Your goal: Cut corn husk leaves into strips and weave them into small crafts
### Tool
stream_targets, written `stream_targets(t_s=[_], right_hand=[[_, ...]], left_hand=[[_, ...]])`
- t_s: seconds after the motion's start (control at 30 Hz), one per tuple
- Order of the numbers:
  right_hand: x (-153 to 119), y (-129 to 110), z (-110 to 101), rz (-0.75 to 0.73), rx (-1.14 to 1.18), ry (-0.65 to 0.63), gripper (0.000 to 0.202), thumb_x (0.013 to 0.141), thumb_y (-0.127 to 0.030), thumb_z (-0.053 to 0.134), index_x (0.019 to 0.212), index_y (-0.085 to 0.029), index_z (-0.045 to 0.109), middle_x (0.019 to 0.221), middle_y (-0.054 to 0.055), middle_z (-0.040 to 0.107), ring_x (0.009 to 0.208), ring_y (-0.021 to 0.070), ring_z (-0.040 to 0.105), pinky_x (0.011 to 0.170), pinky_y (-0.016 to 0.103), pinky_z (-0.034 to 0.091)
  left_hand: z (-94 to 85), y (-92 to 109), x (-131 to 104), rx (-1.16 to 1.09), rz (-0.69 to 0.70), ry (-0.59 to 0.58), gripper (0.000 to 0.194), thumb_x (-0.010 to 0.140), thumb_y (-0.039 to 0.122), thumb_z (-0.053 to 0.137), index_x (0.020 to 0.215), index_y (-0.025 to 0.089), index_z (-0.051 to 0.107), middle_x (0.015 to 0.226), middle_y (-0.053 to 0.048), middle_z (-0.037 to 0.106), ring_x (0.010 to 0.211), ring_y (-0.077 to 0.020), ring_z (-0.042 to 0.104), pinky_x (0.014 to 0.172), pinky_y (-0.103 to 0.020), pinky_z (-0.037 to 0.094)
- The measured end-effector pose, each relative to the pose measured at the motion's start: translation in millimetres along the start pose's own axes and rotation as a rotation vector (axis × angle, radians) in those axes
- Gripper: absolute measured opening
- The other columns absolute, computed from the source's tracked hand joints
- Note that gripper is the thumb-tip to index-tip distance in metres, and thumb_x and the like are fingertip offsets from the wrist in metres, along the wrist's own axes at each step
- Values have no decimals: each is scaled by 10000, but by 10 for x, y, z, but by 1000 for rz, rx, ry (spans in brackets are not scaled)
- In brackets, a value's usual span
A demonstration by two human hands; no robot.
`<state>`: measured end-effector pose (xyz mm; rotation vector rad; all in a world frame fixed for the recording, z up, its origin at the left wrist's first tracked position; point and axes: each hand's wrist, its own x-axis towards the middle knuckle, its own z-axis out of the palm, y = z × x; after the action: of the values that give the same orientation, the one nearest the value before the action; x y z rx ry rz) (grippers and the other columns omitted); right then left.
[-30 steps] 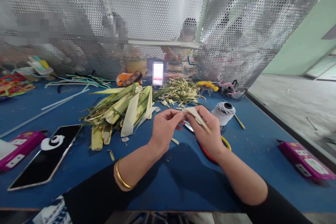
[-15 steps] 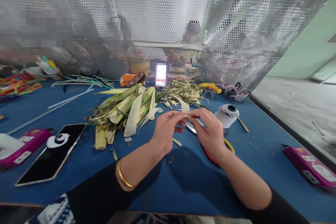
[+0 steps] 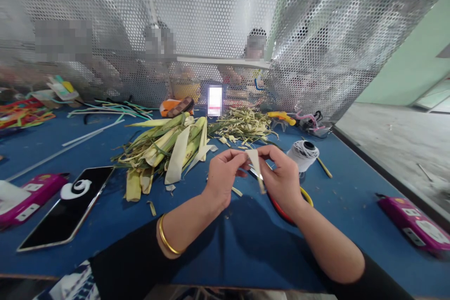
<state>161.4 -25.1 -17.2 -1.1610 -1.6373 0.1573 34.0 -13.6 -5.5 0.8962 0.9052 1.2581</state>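
Observation:
A pale, tapering piece of corn husk (image 3: 255,163) hangs between my hands, its wide end up and its narrow tip pointing down. My right hand (image 3: 281,173) pinches it at the right edge. On its left side, my left hand (image 3: 223,173) is closed with thumb and fingertips against the husk. Scissors (image 3: 280,210) with red and yellow handles lie under my right hand, which hides part of them. Left of my hands is a heap of corn husks (image 3: 158,150), with one broad, flat strip (image 3: 178,157) on top.
Beyond my hands lie husk shreds (image 3: 246,122) and a yellow-handled tool (image 3: 283,116). A spool of white thread (image 3: 303,155) stands right. A phone (image 3: 70,211) and magenta devices (image 3: 38,192) flank my arms on the blue table (image 3: 225,262). Perforated metal panels (image 3: 218,9) rise behind, people beyond.
The husk piece has swung over, from standing up behind my fingers to hanging down in front of them. My hands have stayed almost in place.

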Motion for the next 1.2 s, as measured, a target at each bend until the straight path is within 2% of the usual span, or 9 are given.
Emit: stream_targets(t_s=[0.23,0.43,0.57,0.87,1.2], right_hand=[[-9,20,6,29,4,-19,98,877,-257,563,835,-228,647,770,15,677,735,181,606,694,313,460],[9,23,-1,-107,-14,-27,92,881,-208,577,856,-231,662,816,12,699,774,175,624,742,323,459],[17,28,-7,-141,-28,-22,129,893,-195,560,835,-237,668,821,16,704,789,182,633,749,329,458],[20,-1,0,-79,6,-31,134,882,-204,546,795,-239,642,829,27,683,814,194,625,753,346,474],[0,13,10,54,29,-30,82,850,-237,565,789,-220,617,760,12,678,742,177,609,712,324,469]], left_hand=[[-9,2,-9,104,29,13,147,636,297,670,607,162,620,601,-3,603,551,-93,530,505,-198,400],[-27,28,-7,14,4,-9,161,627,289,692,586,160,606,589,7,583,544,-83,511,493,-190,370],[-30,40,1,-21,-48,-25,112,623,251,692,633,152,641,623,-9,615,583,-98,544,501,-195,390],[-23,33,4,-62,-83,-15,96,610,195,682,687,159,636,639,-1,618,603,-104,574,517,-195,421],[-16,-2,-2,0,-33,-4,120,616,251,696,659,157,635,643,-12,630,613,-112,579,524,-202,441]])
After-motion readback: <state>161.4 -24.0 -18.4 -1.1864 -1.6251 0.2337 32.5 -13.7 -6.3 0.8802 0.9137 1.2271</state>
